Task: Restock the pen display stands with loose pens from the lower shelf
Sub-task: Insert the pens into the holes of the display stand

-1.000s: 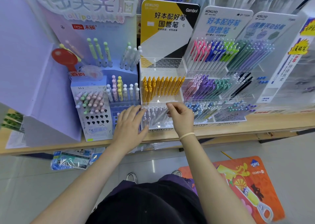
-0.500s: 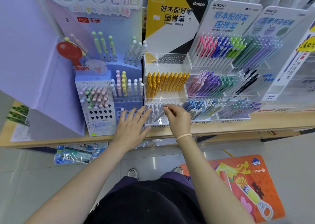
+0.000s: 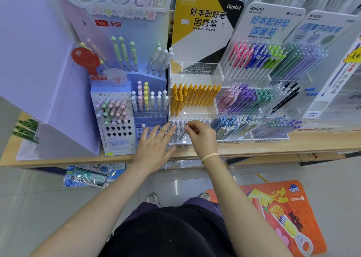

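A clear acrylic pen stand [image 3: 193, 71] with a yellow and black header stands on the wooden shelf [image 3: 293, 145]. Its middle tier holds yellow pens [image 3: 192, 96]; its bottom tier holds white pens [image 3: 178, 131]. My left hand [image 3: 156, 147] lies flat with fingers spread, its fingertips against the white pens at the tier's left side. My right hand [image 3: 201, 135] has curled fingers and pinches the top of a white pen in that bottom tier. A pale band circles my right wrist.
A purple lollipop-pen stand [image 3: 117, 119] stands to the left, two more clear stands [image 3: 254, 100] full of coloured pens to the right. Plastic packs [image 3: 88, 175] lie on the lower shelf. An orange mat [image 3: 283, 213] lies on the tiled floor.
The camera has drifted a little. My right hand has dipped slightly lower into the bottom tier, and my left hand's fingers have slid closer to the white pens.
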`<state>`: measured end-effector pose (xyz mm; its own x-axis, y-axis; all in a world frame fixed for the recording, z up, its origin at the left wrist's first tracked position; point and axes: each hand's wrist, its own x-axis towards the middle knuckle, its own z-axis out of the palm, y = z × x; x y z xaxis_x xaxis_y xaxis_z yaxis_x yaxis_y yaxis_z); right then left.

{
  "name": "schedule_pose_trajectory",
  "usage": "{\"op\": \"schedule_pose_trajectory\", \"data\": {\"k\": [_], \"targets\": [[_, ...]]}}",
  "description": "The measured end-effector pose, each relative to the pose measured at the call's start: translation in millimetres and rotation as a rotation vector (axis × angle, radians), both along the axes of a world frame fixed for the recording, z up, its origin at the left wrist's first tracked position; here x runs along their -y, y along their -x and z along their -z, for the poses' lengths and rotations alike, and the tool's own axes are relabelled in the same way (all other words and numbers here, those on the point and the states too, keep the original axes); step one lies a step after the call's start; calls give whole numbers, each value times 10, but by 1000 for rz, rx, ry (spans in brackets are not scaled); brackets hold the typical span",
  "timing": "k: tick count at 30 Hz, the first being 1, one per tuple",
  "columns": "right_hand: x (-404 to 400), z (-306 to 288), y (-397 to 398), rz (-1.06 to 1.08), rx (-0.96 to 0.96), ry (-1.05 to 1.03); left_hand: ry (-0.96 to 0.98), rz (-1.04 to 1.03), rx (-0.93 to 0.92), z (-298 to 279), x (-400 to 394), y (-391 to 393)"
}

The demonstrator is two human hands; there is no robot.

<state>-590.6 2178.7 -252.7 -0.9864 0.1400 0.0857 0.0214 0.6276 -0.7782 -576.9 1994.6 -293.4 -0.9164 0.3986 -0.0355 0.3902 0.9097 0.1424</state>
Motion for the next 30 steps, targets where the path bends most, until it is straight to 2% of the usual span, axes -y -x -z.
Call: {"op": "schedule_pose_trajectory", "data": {"k": [4, 11, 18, 30], "targets": [[50, -5, 19, -76, -19, -55, -2, -2, 3, -4, -1, -7], [-27, 34, 77, -159, 68, -182, 13, 5, 32, -34, 15, 7], [-5, 43, 51, -121, 41, -149, -11, 1, 60, -17, 18, 23], [-40, 60, 59, -119, 154, -75, -92, -8, 86, -28, 27, 46]]}}
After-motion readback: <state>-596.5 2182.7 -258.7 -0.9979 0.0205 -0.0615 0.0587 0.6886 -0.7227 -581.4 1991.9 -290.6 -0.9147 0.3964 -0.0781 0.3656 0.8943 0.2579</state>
